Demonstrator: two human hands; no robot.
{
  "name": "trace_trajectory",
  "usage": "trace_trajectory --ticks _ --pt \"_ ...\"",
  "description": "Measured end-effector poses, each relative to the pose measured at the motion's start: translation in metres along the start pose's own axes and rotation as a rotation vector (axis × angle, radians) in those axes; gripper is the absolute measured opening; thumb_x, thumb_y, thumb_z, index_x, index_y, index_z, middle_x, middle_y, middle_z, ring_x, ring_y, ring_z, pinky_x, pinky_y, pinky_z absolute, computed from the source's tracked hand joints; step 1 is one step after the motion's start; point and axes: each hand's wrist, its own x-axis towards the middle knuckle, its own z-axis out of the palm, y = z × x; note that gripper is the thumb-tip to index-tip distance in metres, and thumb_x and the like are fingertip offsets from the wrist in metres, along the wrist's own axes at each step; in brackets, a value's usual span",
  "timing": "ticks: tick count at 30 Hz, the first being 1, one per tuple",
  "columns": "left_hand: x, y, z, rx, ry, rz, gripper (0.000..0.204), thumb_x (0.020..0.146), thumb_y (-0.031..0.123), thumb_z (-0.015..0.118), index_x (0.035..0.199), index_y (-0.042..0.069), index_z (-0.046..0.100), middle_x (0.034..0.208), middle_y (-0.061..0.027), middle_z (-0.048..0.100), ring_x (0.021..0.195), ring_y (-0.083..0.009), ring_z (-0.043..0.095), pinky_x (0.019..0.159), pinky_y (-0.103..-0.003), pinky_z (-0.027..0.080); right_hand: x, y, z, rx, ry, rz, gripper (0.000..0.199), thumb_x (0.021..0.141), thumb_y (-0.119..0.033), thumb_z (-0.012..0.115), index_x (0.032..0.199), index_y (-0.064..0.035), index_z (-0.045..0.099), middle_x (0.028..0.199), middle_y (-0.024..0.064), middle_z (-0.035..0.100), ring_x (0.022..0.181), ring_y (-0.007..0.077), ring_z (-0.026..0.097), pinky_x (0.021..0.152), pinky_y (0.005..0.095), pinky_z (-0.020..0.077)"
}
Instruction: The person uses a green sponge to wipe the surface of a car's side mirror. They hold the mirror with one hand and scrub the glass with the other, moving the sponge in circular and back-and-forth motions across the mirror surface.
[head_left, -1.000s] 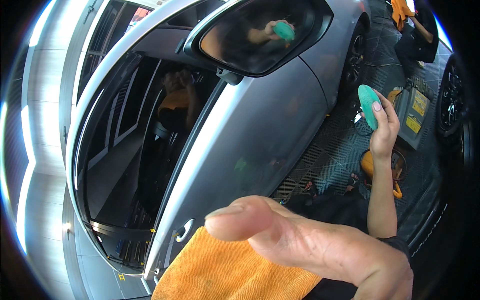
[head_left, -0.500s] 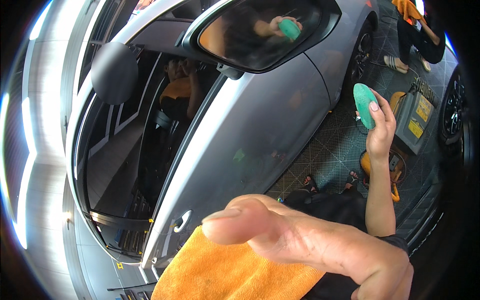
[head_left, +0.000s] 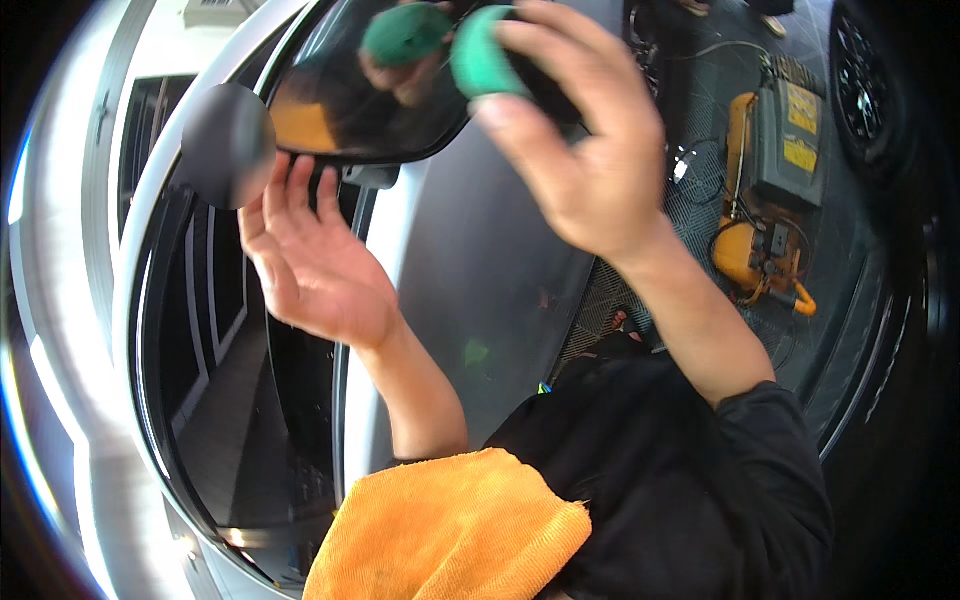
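Note:
My right hand (head_left: 595,150), slightly smeared by motion, grips a round green applicator pad (head_left: 485,58) between thumb and fingers. The pad is beside the car's side mirror (head_left: 350,95), and its reflection shows in the dark glass. My left hand (head_left: 325,255) is open, palm up, with fingers spread. Its fingertips reach the mirror's lower edge; whether they touch it I cannot tell. An orange microfiber cloth (head_left: 450,525) drapes over my upper body below the left forearm.
The grey car's door (head_left: 480,290) and dark side window (head_left: 230,400) lie below and left of the mirror. On the patterned floor at right stands a grey and yellow machine (head_left: 785,140) with a hose. Beyond it is another car's wheel (head_left: 865,80).
My right hand has brought the green pad left and up to the mirror. The left hand has swung from across my body to beneath the mirror, and the view has shifted.

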Motion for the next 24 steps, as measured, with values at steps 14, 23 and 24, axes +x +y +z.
trace_trajectory --ticks 14,23,24 --pt "0.004 0.01 -0.018 -0.099 0.024 -0.098 0.062 0.101 0.04 0.039 0.143 -0.005 0.046 0.149 -0.0426 0.044 0.144 -0.0511 0.043 0.125 -0.057 0.032 -0.004 0.01 0.084 -0.21 0.266 0.002 0.057 0.08 -0.025 0.082 0.127 0.0017 0.064 0.133 0.019 0.056 0.123 0.0408 0.049 0.109 0.0503 0.0414" --pt "0.022 0.008 -0.06 -0.44 -0.356 -0.279 0.066 0.102 0.044 0.038 0.143 -0.007 0.047 0.155 -0.0356 0.042 0.148 -0.0461 0.039 0.128 -0.056 0.027 -0.003 0.009 0.082 -0.147 0.249 0.037 0.051 0.077 -0.024 0.084 0.116 0.0042 0.068 0.133 0.0141 0.055 0.12 0.0371 0.05 0.092 0.0466 0.0489" --pt "0.023 0.008 -0.062 -0.435 -0.397 -0.289 0.066 0.102 0.044 0.039 0.142 -0.008 0.047 0.155 -0.0356 0.042 0.149 -0.0458 0.039 0.128 -0.055 0.026 0.007 0.015 0.084 -0.198 0.31 0.016 0.046 0.078 -0.026 0.082 0.113 0.0027 0.071 0.13 0.0135 0.06 0.117 0.0356 0.051 0.09 0.0466 0.0476"
